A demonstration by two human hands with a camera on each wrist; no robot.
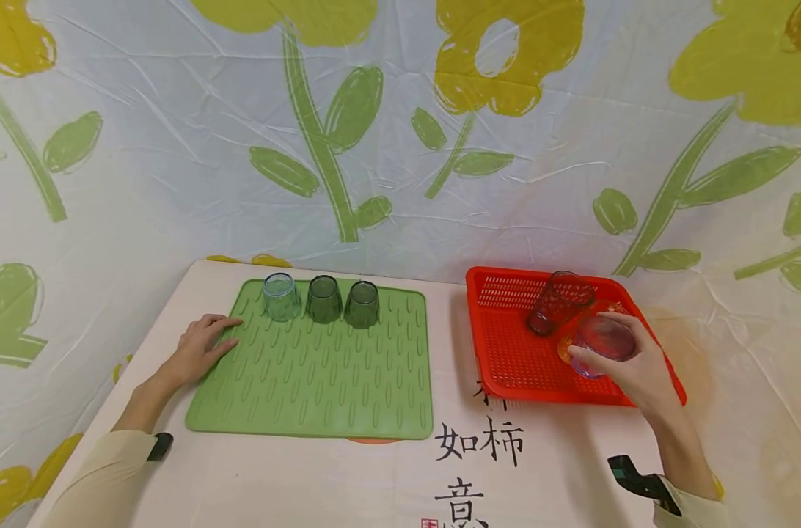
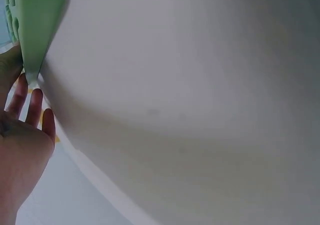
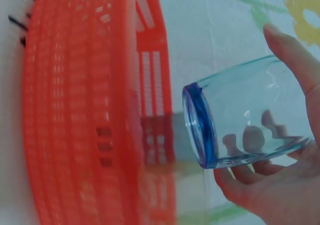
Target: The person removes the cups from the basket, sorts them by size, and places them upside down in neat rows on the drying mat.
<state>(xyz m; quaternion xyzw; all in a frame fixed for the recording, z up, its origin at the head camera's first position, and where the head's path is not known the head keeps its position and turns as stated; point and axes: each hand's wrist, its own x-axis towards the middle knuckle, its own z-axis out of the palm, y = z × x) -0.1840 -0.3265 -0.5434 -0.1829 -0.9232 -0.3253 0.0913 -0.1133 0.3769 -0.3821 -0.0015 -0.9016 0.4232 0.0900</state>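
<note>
My right hand (image 1: 638, 363) grips a clear blue-tinted drinking glass (image 3: 245, 115) around its side, over the right part of a red plastic basket (image 1: 506, 378). In the right wrist view, the glass's thick blue base points toward the basket wall. Inside the basket a dark grey glass (image 1: 547, 312) leans over, and an amber glass (image 1: 564, 346) is partly hidden behind the held one. My left hand (image 1: 199, 348) rests at the left edge of a green ridged mat (image 1: 321, 396), fingers relaxed. In the left wrist view its fingers lie at the mat's edge (image 2: 42, 25).
Along the mat's back edge stand three glasses in a row: a light blue glass (image 1: 282, 297) and two grey ones, a middle glass (image 1: 324, 299) and a right-hand glass (image 1: 362, 304). A pale cloth with black characters (image 1: 480, 440) covers the table. Behind hangs a flower-printed sheet (image 1: 400, 183).
</note>
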